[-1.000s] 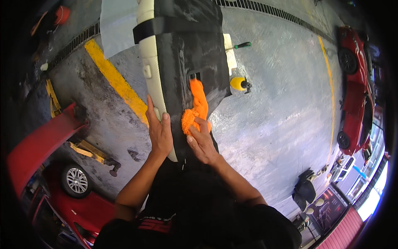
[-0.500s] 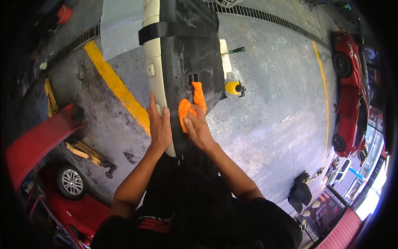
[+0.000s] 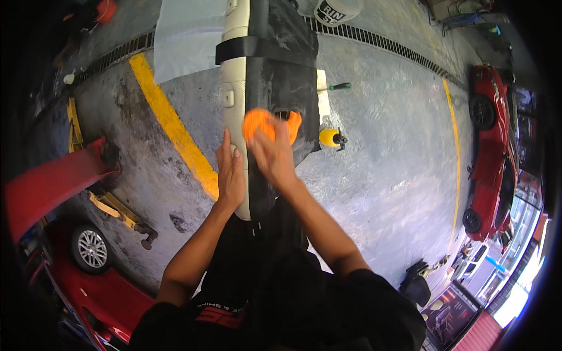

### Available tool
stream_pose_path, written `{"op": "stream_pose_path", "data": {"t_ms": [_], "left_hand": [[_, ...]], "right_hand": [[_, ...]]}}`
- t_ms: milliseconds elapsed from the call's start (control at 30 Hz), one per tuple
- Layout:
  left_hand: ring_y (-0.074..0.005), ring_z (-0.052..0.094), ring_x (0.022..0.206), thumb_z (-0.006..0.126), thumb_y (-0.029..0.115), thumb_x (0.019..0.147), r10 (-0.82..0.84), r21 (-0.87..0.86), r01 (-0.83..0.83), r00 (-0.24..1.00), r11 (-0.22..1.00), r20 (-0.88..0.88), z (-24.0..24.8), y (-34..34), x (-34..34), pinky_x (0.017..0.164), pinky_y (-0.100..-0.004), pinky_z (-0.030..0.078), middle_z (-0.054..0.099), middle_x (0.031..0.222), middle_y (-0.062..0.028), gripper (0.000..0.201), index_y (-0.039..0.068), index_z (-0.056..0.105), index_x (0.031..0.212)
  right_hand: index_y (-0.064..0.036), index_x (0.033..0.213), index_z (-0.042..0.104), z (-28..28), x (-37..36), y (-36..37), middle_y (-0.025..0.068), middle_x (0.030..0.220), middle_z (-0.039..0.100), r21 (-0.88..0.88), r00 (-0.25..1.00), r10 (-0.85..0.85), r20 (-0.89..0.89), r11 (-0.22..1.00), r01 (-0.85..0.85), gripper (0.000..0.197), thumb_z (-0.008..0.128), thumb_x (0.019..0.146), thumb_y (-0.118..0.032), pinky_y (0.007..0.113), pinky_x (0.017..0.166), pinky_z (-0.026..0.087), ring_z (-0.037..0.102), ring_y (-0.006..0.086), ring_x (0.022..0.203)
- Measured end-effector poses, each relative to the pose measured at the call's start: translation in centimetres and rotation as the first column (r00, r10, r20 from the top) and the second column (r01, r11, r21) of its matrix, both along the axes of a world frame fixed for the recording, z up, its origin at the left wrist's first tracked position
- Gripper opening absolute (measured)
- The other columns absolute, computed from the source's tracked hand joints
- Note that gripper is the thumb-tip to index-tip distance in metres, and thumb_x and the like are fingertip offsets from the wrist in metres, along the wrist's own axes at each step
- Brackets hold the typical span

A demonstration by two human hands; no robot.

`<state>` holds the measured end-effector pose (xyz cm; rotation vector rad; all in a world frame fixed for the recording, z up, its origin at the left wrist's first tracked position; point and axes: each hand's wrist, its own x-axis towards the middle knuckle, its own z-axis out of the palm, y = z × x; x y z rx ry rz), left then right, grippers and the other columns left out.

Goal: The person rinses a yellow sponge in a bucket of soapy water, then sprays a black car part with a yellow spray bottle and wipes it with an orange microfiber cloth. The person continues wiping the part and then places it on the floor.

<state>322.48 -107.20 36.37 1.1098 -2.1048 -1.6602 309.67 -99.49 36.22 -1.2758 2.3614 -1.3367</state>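
A long car seat section stretches away from my body, with a cream perforated edge and a dark grey backing marked by pale streaks. Across it runs a black strap. My left hand lies along the cream edge, fingers extended and steadying it. In my right hand is a bunched orange cloth, pressed on the dark backing near the cream edge and slightly blurred. A loose end of the cloth partly covers a dark recessed latch opening.
Right of the seat stand a yellow bottle with a black spray head and a green-handled tool. Farther off are a white bucket and a floor drain. Red cars flank both sides; a yellow lift arm is at left.
My right hand has pushed the orange cloth farther up the backing and toward the cream edge. The left hand stays on the edge. The whole view has shifted slightly.
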Motion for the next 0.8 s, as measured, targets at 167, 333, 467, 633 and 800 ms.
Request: {"op": "stream_pose_path", "data": {"t_ms": [167, 333, 467, 633, 800], "left_hand": [[-0.0412, 0.037, 0.139, 0.029, 0.037, 0.112, -0.025, 0.005, 0.025, 1.0, 1.0, 0.009, 0.3, -0.4, -0.4, 0.119, -0.0464, 0.029, 0.034, 0.15, -0.0281, 0.062, 0.004, 0.017, 0.163], [-0.0399, 0.041, 0.134, 0.029, 0.037, 0.112, 0.015, -0.097, -0.018, 0.999, 0.995, -0.032, -2.2, -0.1, 0.3, 0.116, -0.0453, 0.032, 0.037, 0.146, -0.0262, 0.06, 0.007, 0.019, 0.164], [-0.0378, 0.04, 0.136, 0.026, 0.04, 0.113, 0.029, 0.072, -0.027, 0.999, 0.997, -0.022, -0.7, -0.2, 0.4, 0.117, -0.0431, 0.031, 0.036, 0.146, -0.0255, 0.062, 0.006, 0.019, 0.164], [-0.038, 0.038, 0.138, 0.026, 0.041, 0.113, 0.008, -0.023, -0.008, 1.0, 1.0, -0.016, -1.3, -0.6, 0.2, 0.118, -0.0443, 0.029, 0.034, 0.15, -0.0261, 0.063, 0.006, 0.017, 0.164], [-0.0401, 0.039, 0.136, 0.025, 0.04, 0.113, 0.012, 0.017, -0.012, 0.999, 1.0, 0.048, 0.4, -0.5, -1.2, 0.119, -0.0469, 0.028, 0.039, 0.148, -0.0272, 0.062, 0.006, 0.018, 0.163]], "right_hand": [[-0.0024, 0.114, 0.071, 2.5, -8.7, -9.4, 0.028, 0.129, 0.055, -0.061, 0.993, -0.081, -0.086, 0.995, 0.076, 0.029, 0.073, 0.091, -0.02, 0.048, 0.1, 0.046, 0.056, 0.0444, 0.118], [-0.0041, 0.112, 0.071, 0.8, -0.2, -2.1, 0.0273, 0.127, 0.055, -0.005, 0.99, 0.01, -0.139, 1.0, -0.011, 0.028, 0.074, 0.089, -0.019, 0.048, 0.098, 0.047, 0.056, 0.0451, 0.116], [-0.0076, 0.106, 0.07, -0.6, 10.2, 10.6, 0.0251, 0.125, 0.055, 0.068, 0.986, 0.119, 0.12, 0.99, -0.127, 0.025, 0.078, 0.083, -0.012, 0.048, 0.092, 0.05, 0.058, 0.0438, 0.11], [-0.0095, 0.107, 0.068, -2.6, 8.4, 8.2, 0.0256, 0.124, 0.056, 0.008, 0.998, 0.061, -0.016, 0.998, -0.061, 0.025, 0.077, 0.083, -0.009, 0.048, 0.086, 0.052, 0.06, 0.0432, 0.106], [-0.0101, 0.107, 0.068, -0.7, 5.4, 3.3, 0.0259, 0.127, 0.056, 0.045, 0.991, -0.131, 0.034, 0.991, 0.13, 0.025, 0.077, 0.084, -0.015, 0.05, 0.092, 0.045, 0.055, 0.0441, 0.11]]}}
